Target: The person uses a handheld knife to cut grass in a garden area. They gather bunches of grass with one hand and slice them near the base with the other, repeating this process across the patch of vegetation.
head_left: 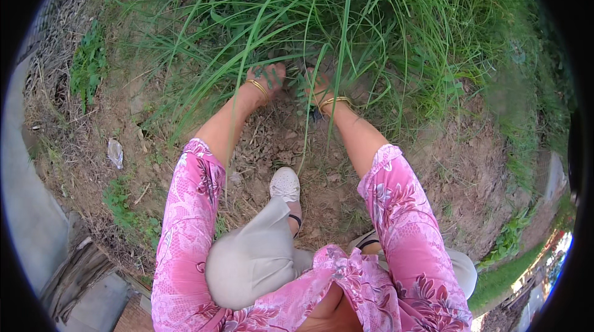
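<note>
My left hand [268,77] is low at the base of a tall clump of long-bladed green grass [346,16], its fingers curled in. Bits of small green leaf lie across its back, and what it holds is hidden. Close on its right, my right hand [318,84] also has bent fingers, partly covered by a small leafy weed [302,100] and grass blades. Something small and dark shows just below that hand, too unclear to name. Both wrists wear gold-coloured bangles, and both forearms reach forward from pink flowered sleeves.
Dry brown soil [291,131] with clods lies between my arms. My light shoe [285,185] stands on it, below my pale-clad knee. Left are a crumpled clear plastic scrap [115,153], low weeds [127,205], dry stalks and a grey slab [34,208]. Denser grass rises at the far right.
</note>
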`<control>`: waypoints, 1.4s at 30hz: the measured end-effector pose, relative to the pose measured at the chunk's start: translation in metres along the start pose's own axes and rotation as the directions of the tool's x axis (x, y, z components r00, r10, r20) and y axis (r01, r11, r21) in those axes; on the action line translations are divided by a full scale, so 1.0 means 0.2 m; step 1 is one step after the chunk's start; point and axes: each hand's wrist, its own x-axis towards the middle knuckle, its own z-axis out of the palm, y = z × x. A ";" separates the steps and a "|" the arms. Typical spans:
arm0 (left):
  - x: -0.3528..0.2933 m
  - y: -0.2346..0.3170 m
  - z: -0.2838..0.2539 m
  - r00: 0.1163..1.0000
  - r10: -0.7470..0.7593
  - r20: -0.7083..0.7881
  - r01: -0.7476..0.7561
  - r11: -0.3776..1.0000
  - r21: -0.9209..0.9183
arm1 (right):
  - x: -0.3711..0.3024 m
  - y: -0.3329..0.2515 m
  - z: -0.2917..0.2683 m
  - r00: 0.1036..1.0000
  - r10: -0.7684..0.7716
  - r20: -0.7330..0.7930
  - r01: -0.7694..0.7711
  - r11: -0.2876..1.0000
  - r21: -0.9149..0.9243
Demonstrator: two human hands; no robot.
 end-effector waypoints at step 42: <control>-0.48 -0.23 -0.01 0.958 0.046 -0.282 -0.118 0.963 -0.244 | -0.34 -0.44 0.21 0.936 0.243 0.254 -0.327 0.865 0.381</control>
